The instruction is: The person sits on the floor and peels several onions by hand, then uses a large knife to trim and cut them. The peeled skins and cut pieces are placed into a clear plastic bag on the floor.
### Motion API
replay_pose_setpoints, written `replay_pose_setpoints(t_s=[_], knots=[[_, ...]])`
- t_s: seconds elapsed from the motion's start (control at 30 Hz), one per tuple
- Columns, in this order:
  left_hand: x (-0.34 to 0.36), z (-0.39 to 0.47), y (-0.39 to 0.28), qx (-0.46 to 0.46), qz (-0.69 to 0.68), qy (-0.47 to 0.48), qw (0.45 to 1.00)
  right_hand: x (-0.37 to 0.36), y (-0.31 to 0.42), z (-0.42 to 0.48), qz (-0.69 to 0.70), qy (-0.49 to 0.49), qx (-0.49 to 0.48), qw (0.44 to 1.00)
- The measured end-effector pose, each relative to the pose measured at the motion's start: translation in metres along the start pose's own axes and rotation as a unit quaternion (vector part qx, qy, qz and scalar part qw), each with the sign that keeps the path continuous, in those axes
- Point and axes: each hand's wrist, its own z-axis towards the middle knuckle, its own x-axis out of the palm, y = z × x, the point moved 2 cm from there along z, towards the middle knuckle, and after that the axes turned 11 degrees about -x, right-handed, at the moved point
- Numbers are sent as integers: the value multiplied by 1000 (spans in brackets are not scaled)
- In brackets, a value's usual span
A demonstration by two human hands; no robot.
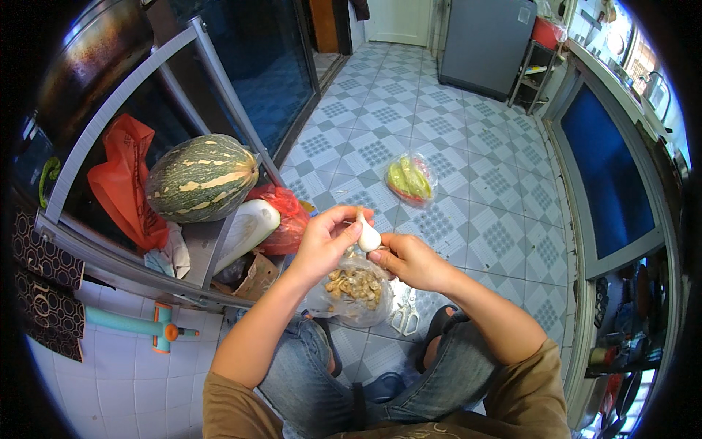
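Observation:
A smooth white bulb with a narrow neck, garlic or onion by its shape, is held between my hands above the floor. My left hand pinches its upper neck between thumb and fingers. From the other side, my right hand has its thumb and fingertips at the bulb's lower right side. Beneath them a clear plastic bag lies spread on the floor, with small brownish-yellow pieces in it; the hands partly hide it. White-handled scissors lie right of the bag, near my feet.
A metal rack at left carries a striped green pumpkin and a red bag. A pale gourd and another red bag sit beside it. Farther ahead, a plastic bag of green vegetables rests on the tiled floor.

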Motion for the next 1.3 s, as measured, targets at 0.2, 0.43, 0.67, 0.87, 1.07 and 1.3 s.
replay_pose_setpoints(t_s=[0.2, 0.43, 0.67, 0.87, 1.07, 1.3], knots=[[-4, 0, 2, -141, -119, 0, 983, 4, 15, -3, 6, -19, 6, 1000], [-9, 2, 15, -236, -299, 41, 924, 13, 20, -4, -71, -74, -120, 987], [-27, 7, 22, -272, -347, -13, 897, 24, 14, -5, -86, -46, -212, 972], [-25, 4, 20, -268, -352, -59, 895, 29, 6, -4, -195, 1, -120, 973], [-24, 5, 22, -263, -359, -65, 893, 35, -9, -5, -70, -5, -134, 988], [-24, 5, 24, -266, -362, -52, 892, 17, -6, -1, -145, -35, 11, 989]])
